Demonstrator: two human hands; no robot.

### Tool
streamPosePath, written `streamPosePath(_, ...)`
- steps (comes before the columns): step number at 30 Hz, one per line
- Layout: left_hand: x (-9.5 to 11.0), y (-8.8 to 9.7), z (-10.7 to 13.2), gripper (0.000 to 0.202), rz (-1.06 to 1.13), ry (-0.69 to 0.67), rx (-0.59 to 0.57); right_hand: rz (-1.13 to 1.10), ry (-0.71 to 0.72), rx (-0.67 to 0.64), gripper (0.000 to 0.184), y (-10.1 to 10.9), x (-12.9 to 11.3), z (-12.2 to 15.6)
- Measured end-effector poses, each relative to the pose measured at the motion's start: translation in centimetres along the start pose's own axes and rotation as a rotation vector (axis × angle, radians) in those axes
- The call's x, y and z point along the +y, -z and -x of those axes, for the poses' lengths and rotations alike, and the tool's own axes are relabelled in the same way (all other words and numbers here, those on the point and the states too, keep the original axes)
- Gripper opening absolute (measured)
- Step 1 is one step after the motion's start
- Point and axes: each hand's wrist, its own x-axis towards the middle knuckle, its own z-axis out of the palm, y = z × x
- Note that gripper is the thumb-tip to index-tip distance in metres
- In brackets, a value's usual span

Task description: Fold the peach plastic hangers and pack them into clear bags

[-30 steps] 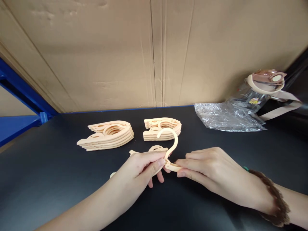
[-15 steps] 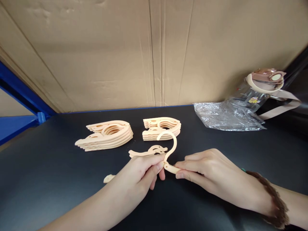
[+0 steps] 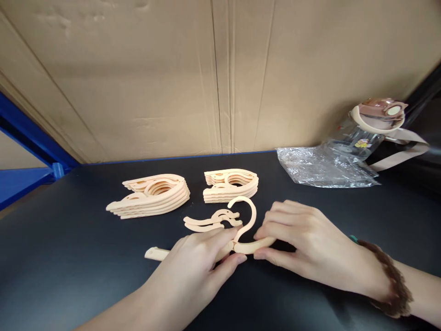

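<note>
A cream plastic folding hanger (image 3: 254, 246) lies between my two hands, its curved hook pointing up and away from me. My left hand (image 3: 205, 262) is closed over its left arm near the middle joint, thumb in front and fingers behind. That arm's tip sticks out to the left from under the hand. With thumb and fingers, my right hand (image 3: 298, 239) pinches the right arm and hides its outer end. Just beyond my left hand lie a couple of loose cream hook pieces (image 3: 203, 223), partly covered by its fingers.
A stack of folded cream hangers (image 3: 155, 202) sits at the left, and another stack (image 3: 230, 184) in the middle. Farther right are a crumpled clear plastic bag (image 3: 320, 168) and a strapped bottle (image 3: 375, 119). Cardboard (image 3: 138, 82) rises behind the black table (image 3: 76, 248); a blue frame (image 3: 34, 133) borders the left.
The hanger has come down lower toward the table and its right arm now shows flatter and broader. My left hand has turned palm down over the joint; my right hand has shifted slightly right.
</note>
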Motion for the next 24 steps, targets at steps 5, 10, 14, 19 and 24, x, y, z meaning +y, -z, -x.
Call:
streamPosePath(5,-0.4,-0.2,0.3,0.029,-0.032,-0.069,0.101,0.204,0.061,0.271,0.014,0.9,-0.2,0.2)
streamPosePath(10,-0.2,0.0,0.4,0.018,-0.048,-0.121,0.08,0.145,0.058,0.228,0.021,0.7,-0.8,0.6)
streamPosePath(14,0.0,0.0,0.7,0.011,-0.135,-0.288,0.033,0.037,0.003,0.104,0.022,0.3,-0.8,0.5)
streamPosePath(19,0.1,-0.1,1.0,0.026,-0.277,-0.45,0.048,0.063,-0.114,0.035,0.017,0.9,0.7,0.1)
streamPosePath(24,-0.2,0.0,0.4,0.018,-0.303,-0.485,0.073,0.082,-0.058,-0.195,0.015,2.2,2.2,0.2)
